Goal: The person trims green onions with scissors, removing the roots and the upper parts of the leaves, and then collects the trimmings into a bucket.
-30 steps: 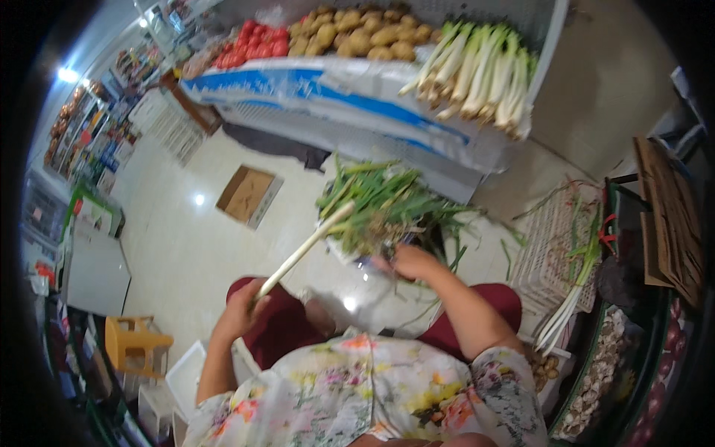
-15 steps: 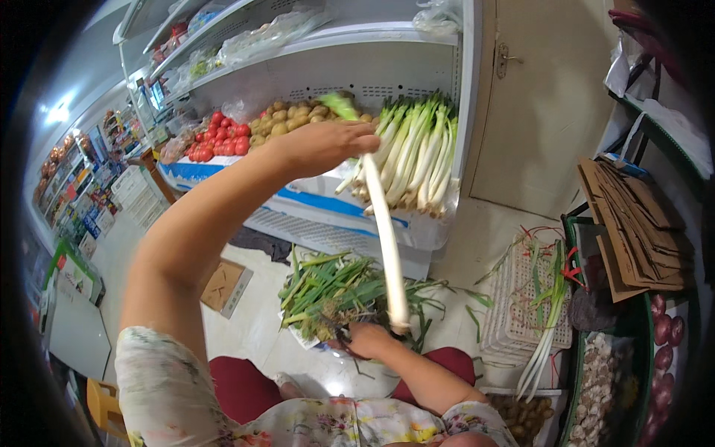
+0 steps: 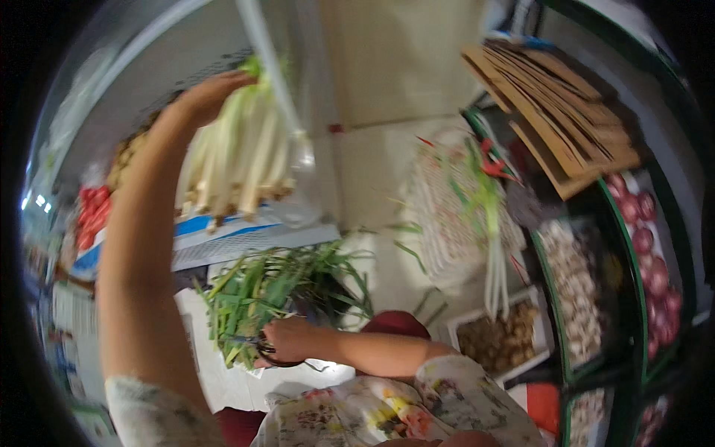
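My left hand (image 3: 220, 89) reaches up to the green tops of the leeks (image 3: 238, 167) stacked on the shelf, its fingers bent, blurred, what they grip unclear. The pale bundle lies with root ends toward me. My right hand (image 3: 290, 339) is low, closed on dark-handled scissors (image 3: 272, 357), against a heap of loose green leaves (image 3: 275, 283) on the floor.
Potatoes (image 3: 126, 156) and tomatoes (image 3: 93, 216) share the shelf. To my right are a white woven crate (image 3: 439, 223) with leeks across it, folded cardboard (image 3: 555, 119), a box of brownish produce (image 3: 484, 343), garlic (image 3: 573, 290) and red onions (image 3: 648, 276). A door (image 3: 395, 59) stands beyond.
My left hand has raised the single leek from my lap to the shelf's bundle. The view has swung rightward. My right hand stays low at the leaf heap.
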Demonstrator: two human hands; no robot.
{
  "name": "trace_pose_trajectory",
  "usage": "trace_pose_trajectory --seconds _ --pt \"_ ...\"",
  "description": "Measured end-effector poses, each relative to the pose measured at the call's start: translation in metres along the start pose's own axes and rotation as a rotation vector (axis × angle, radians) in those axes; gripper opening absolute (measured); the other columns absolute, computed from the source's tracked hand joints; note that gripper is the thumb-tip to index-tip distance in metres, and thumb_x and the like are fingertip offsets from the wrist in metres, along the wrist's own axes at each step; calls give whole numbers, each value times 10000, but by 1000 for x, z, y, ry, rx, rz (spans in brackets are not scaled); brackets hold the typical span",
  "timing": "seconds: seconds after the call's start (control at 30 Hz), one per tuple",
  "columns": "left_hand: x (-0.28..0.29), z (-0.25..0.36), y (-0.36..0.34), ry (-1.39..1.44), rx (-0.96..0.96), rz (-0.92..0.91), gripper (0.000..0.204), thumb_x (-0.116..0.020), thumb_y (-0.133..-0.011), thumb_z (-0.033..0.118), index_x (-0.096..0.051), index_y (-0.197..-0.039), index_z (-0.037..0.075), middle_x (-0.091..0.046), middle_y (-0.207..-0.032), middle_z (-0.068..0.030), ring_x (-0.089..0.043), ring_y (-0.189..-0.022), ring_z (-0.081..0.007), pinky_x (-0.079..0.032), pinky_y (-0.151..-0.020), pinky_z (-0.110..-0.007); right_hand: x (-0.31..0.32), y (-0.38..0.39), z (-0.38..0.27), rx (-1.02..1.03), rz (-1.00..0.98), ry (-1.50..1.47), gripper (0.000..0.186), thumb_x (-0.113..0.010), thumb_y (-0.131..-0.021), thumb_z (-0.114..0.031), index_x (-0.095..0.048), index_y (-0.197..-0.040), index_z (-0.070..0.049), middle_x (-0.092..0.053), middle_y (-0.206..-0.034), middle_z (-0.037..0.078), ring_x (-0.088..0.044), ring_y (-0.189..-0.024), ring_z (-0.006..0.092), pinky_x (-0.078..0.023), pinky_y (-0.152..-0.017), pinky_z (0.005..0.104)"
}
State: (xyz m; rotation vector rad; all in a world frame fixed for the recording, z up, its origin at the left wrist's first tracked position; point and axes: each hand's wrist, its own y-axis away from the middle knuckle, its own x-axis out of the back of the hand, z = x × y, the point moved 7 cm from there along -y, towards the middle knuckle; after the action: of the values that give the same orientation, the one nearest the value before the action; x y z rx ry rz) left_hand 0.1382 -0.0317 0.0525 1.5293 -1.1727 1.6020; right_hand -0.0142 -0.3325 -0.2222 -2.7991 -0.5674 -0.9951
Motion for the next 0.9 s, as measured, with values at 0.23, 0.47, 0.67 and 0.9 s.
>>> trace_pose_trajectory --seconds 0.23,0.47,0.67,0.9 --pt "82 26 132 -274 -54 299 462 -405 -1031 222 -388 -1493 245 -292 -1585 -103 -321 -1438 -326 -316 -1175 -456 68 81 -4 -18 210 115 431 -728 -736 -347 -599 -865 43 -665 -812 225 -672 -784 397 -542 -704 489" --pt "19 -14 579 -14 652 462 384 -513 -998 80 -499 -1380 45 -484 -1422 -130 -448 -1307 -277 -385 -1077 -430 147 334 213 -723 1253 118 215 -645 -783 -74 -588 -981 -12 -654 -911 219 -656 -806 363 -528 -695 423" --pt "-210 130 788 118 1183 423 557 -677 -899 139 -481 -1415 66 -594 -1259 -144 -567 -1158 -261 -493 -949 -371 101 450 338 -1434 1078 386 262 -743 -797 -121 -615 -988 6 -689 -964 201 -685 -932 355 -569 -768 441" --pt "-197 139 754 265 964 289 583 -513 -918 -28 -364 -1479 22 -465 -1434 -219 -449 -1338 -331 -319 -1137 -397 87 439 380 -1635 946 467 197 -612 -931 -148 -621 -1064 -3 -700 -970 195 -708 -886 292 -604 -713 414"
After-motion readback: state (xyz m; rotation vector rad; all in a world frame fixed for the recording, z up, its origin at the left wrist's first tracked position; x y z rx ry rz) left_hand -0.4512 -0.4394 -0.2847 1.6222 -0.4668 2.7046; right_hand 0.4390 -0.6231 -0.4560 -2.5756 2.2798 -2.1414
